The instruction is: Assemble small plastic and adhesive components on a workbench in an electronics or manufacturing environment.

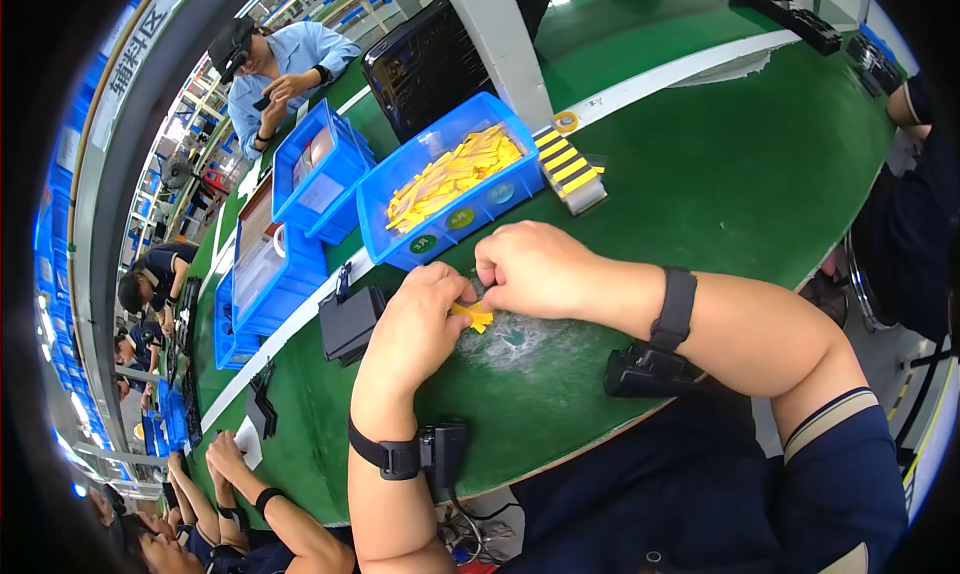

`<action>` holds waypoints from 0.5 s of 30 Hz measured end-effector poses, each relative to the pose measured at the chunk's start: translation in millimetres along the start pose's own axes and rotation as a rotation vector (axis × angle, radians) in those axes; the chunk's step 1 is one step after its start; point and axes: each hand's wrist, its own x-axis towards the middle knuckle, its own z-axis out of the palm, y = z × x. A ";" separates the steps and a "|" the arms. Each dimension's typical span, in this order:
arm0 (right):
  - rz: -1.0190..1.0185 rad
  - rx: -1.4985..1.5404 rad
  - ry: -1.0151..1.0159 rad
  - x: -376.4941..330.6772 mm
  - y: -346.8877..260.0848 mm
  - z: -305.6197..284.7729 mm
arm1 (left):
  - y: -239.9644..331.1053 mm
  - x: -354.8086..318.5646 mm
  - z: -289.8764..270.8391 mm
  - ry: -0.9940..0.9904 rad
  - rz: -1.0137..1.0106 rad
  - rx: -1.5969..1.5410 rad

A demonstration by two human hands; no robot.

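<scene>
A small yellow strip (pixel 478 320) lies low over the worn, whitish patch of the green table. My left hand (pixel 420 319) is closed on it, thumb and fingers pinching its left side. Close by on the right, my right hand (pixel 535 271) has its fingers curled and pressed together at the strip's upper edge; what they pinch is hidden. Just beyond both hands stands a blue bin (pixel 440 236) heaped with yellow strips (pixel 460 174). A stack of black flat pieces (pixel 350 324) sits beside my left wrist.
Right of the bin stands a block with black and yellow stripes (pixel 568 169), near a small tape roll (pixel 565 122). More blue bins (pixel 290 299) line the left side. A grey post (pixel 500 44) rises behind. Co-workers sit across (pixel 290 69) and at lower left (pixel 290 519).
</scene>
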 end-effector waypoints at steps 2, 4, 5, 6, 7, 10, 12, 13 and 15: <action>-0.019 0.006 0.045 -1.4 3.1 -12.4 | 3.6 -1.0 -1.1 -0.021 -0.020 0.083; -0.027 0.030 0.081 -4.4 0.8 -29.1 | 9.4 -1.6 -2.2 -0.029 -0.040 0.128; -0.027 0.036 0.094 -6.2 -3.1 -38.0 | 11.9 -1.7 -3.1 -0.033 -0.067 0.169; -0.025 0.037 0.103 -8.8 -7.3 -46.5 | 12.0 -1.5 -3.3 -0.035 -0.059 0.175; -0.060 0.011 0.139 -12.0 -11.0 -56.1 | 10.2 0.4 -3.4 -0.054 -0.089 0.119; -0.095 -0.047 0.202 -20.2 -8.1 -81.5 | 14.9 3.5 -7.7 -0.101 -0.159 0.054; -0.128 -0.076 0.262 -25.0 9.5 -97.1 | 12.2 6.8 -8.7 -0.153 -0.224 0.011; -0.084 -0.090 0.301 -31.7 17.6 -107.8 | 13.2 7.6 -9.9 -0.158 -0.201 0.015; -0.009 -0.116 0.327 -40.2 40.4 -126.9 | 12.1 11.7 -5.0 -0.160 -0.271 0.008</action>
